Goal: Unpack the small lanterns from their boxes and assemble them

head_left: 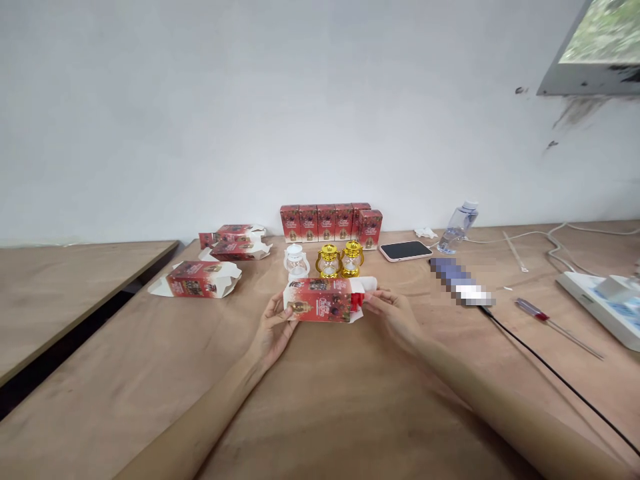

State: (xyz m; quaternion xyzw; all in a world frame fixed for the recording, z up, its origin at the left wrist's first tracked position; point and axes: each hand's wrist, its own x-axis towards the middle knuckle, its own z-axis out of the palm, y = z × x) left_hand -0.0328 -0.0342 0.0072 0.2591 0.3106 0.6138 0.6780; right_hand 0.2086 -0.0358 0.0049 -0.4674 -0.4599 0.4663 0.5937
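A red printed box [320, 301] lies on its side above the table in front of me, its white flaps open at the right end. My left hand [276, 327] grips its closed left end, thumb on the front. A bright red item [357, 301] sticks partly out of the open end. The fingers of my right hand [393, 312] are pinched at that item, beside the flaps. Just behind the box stand a white lantern [296, 262] and two gold lanterns, one in the middle [329, 261] and one to its right [352, 259].
Several closed red boxes [326, 223] stand by the wall. Opened boxes [196, 279] lie at the left. Rightward are a phone [405, 251], a bottle [457, 228], a blurred-out device [460, 283] with a black cable, a screwdriver [555, 325] and a power strip [603, 310].
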